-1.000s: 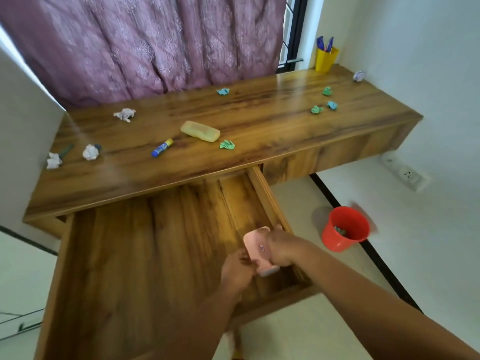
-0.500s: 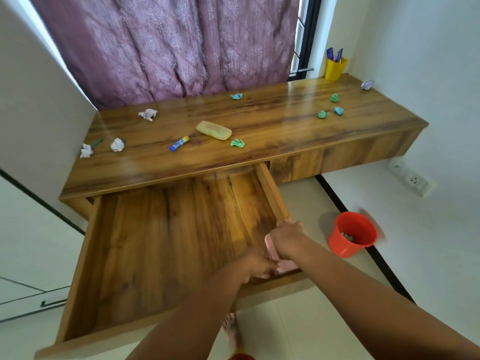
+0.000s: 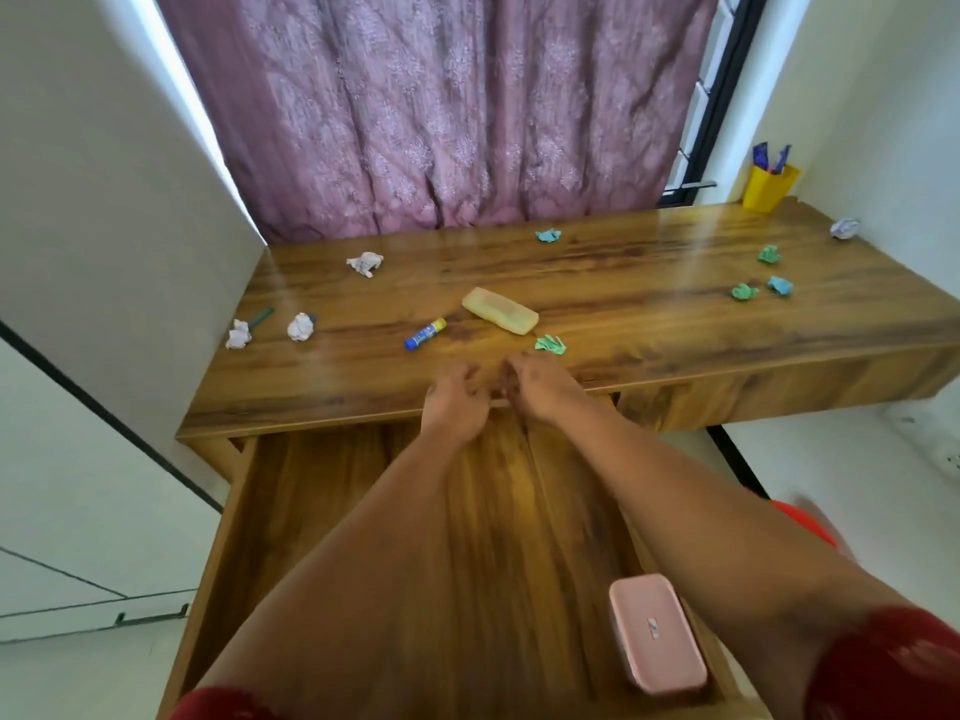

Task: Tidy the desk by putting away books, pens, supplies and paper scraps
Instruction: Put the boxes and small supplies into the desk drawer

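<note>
Pink case lay in drawer at 5 o'clock, well behind my hands. Left hand & right hand reached to counter edge, fingers loosely curled, holding nothing.

We are looking through a single head-worn wide-angle camera, facing forward and down over the wooden desk toward the purple curtain behind it. We are standing close, with the open drawer directly beneath us and both forearms stretching away into frame. No second view is sharing this scene.
</note>
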